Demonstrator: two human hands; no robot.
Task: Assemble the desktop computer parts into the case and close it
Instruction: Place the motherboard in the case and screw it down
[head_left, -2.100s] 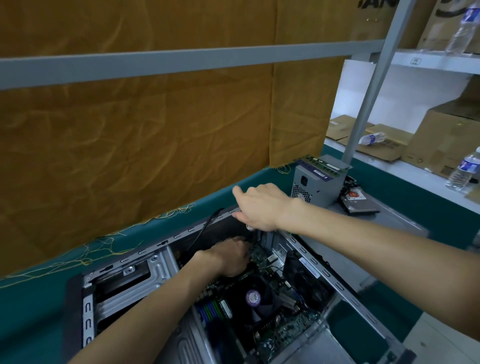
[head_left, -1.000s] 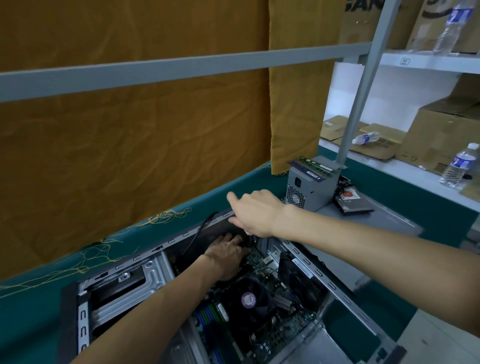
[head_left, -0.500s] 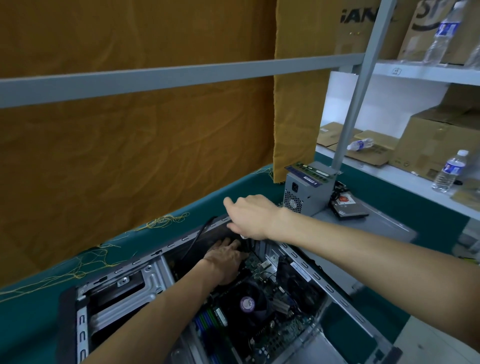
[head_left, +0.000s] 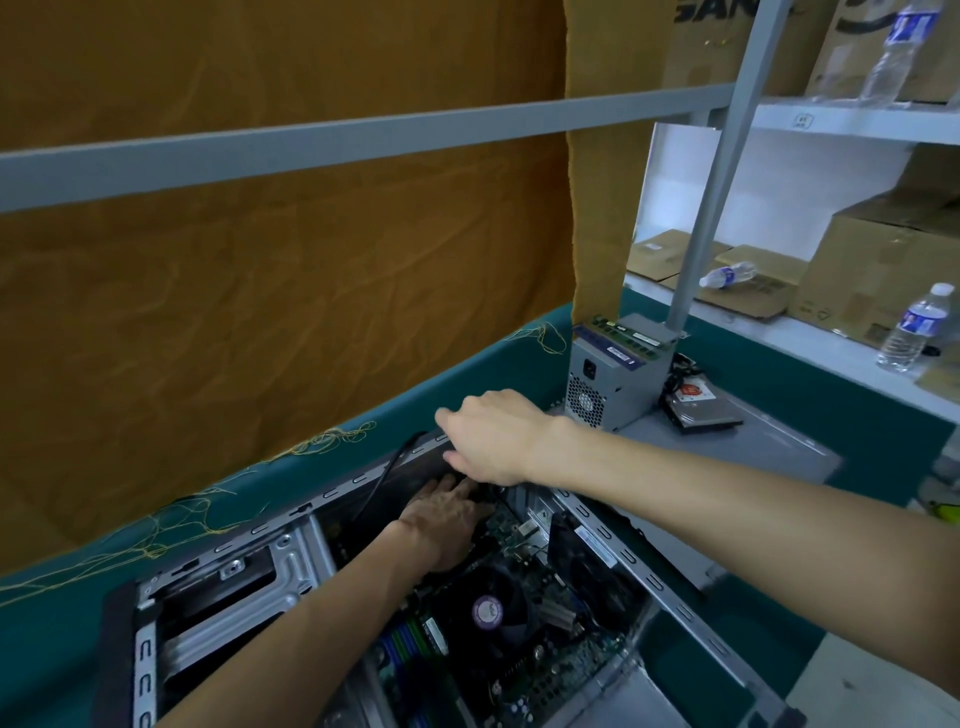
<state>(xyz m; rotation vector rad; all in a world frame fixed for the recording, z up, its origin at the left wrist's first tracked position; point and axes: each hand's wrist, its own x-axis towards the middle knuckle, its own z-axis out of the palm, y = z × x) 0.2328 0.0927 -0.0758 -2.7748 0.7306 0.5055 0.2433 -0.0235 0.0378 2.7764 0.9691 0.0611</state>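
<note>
My left hand (head_left: 441, 525) lies flat inside the case (head_left: 332, 493), fingers straight; my right hand (head_left: 493, 436), fingers hidden, steadies its rim.

a wrinkled mustard-yellow cloth backdrop (head_left: 270, 291) hangs behind the table (head_left: 467, 364), which is covered in dark teal fabric with loose yellow threads along its far edge. a grey metal horizontal rail (head_left: 363, 137) crosses in front of the cloth and meets a slanted grey metal post (head_left: 722, 171). to the right, white shelves (head_left: 852, 122) hold brown cardboard boxes (head_left: 878, 270) and clear plastic water bottles (head_left: 911, 330) against a white wall (head_left: 810, 182).
</note>
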